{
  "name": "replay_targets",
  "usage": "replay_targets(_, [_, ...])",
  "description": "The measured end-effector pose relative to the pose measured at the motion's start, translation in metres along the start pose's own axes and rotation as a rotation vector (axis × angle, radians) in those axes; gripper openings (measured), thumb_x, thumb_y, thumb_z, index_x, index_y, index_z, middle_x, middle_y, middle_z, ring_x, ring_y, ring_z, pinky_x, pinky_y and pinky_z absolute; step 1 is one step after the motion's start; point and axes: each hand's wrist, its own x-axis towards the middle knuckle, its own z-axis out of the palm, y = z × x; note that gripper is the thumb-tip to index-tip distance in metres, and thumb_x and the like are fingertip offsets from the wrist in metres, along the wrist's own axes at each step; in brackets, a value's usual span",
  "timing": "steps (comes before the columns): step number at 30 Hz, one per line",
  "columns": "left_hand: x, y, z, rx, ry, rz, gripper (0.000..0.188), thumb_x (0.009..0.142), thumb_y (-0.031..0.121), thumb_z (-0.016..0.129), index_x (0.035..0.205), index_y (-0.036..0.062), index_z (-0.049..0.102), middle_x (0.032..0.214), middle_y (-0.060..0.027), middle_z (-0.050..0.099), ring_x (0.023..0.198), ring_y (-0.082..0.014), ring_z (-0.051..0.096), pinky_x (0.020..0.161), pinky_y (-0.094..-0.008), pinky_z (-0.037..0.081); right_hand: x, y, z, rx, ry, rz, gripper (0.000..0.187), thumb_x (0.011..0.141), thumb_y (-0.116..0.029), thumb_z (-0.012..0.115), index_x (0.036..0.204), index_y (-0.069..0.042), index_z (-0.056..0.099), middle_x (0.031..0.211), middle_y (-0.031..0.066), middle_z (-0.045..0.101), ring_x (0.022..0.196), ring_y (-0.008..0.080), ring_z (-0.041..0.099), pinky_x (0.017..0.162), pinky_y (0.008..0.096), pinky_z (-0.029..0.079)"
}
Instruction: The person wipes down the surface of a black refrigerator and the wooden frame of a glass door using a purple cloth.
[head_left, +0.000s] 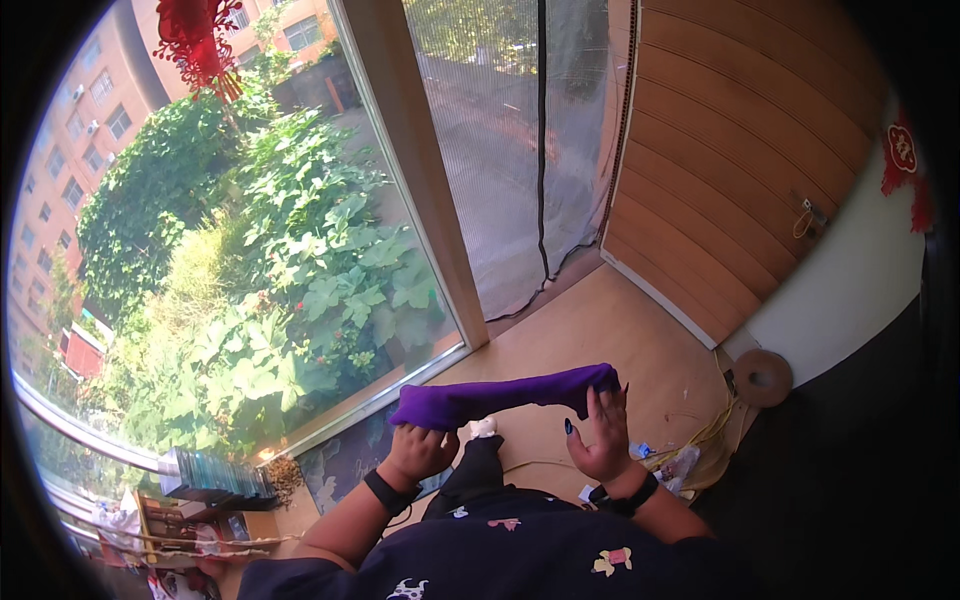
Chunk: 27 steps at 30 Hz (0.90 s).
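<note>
A purple cloth (505, 393), gathered into a long narrow band, stretches through the air in front of my body. My left hand (418, 452) is closed on its left end, with the fingers tucked under and behind the fabric. At the other end, my right hand (603, 435) holds the cloth at its fingers, while the thumb with its dark nail stands apart. How the right fingers grip the fabric is partly hidden. Both wrists wear dark bands. Below the cloth, a small white object (483, 428) shows near my dark-clad leg.
A large window (400, 180) with plants outside rises at the left and ahead. A wooden door (740, 170) stands at the right, beside a round brown object (762, 378). Cords and plastic bags (678, 465) lie on the floor at right. Stacked items (215, 480) sit at the lower left.
</note>
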Motion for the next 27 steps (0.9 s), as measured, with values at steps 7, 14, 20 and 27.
replay_targets(7, [0.074, -0.080, 0.043, -0.055, 0.115, 0.063, 0.043, 0.063, 0.008, 0.063, 0.103, -0.0001, 0.052, 0.108, -0.0193, 0.049, 0.104, -0.0365, 0.046, 0.090, -0.0438, 0.034, 0.071, 0.027, 0.022, -0.088, 0.144, -0.036, 0.060, 0.067, -0.012, 0.057, 0.119, 0.010, 0.038, 0.126, 0.0265, 0.036, 0.120, 0.0389, 0.030, 0.102, 0.0485, 0.013])
replay_targets(14, [0.113, -0.150, 0.065, -0.031, 0.099, -0.092, 0.023, 0.069, 0.008, 0.054, 0.090, 0.0011, 0.056, 0.088, -0.0173, 0.056, 0.082, -0.0344, 0.053, 0.073, -0.0408, 0.042, 0.149, 0.044, 0.049, -0.147, 0.148, -0.199, 0.058, 0.068, -0.014, 0.057, 0.120, 0.007, 0.040, 0.131, 0.0220, 0.032, 0.127, 0.0329, 0.023, 0.104, 0.0425, 0.007])
replay_targets(20, [0.134, -0.178, 0.084, 0.030, 0.086, -0.134, 0.030, 0.066, 0.010, 0.058, 0.094, 0.0009, 0.055, 0.095, -0.0167, 0.055, 0.089, -0.0344, 0.052, 0.077, -0.0413, 0.040, 0.164, 0.067, 0.066, -0.059, 0.106, -0.153, 0.060, 0.067, -0.014, 0.056, 0.120, 0.008, 0.039, 0.130, 0.0232, 0.032, 0.126, 0.0347, 0.024, 0.104, 0.0434, 0.009])
replay_targets(27, [0.178, -0.221, 0.086, 0.240, 0.217, -0.121, 0.049, 0.064, 0.020, 0.066, 0.107, 0.0010, 0.051, 0.116, -0.0205, 0.044, 0.110, -0.0378, 0.040, 0.093, -0.0449, 0.030, 0.228, 0.113, 0.093, 0.141, 0.093, -0.279, 0.065, 0.067, -0.017, 0.058, 0.121, 0.011, 0.034, 0.130, 0.0269, 0.029, 0.125, 0.0375, 0.024, 0.104, 0.0463, 0.008])
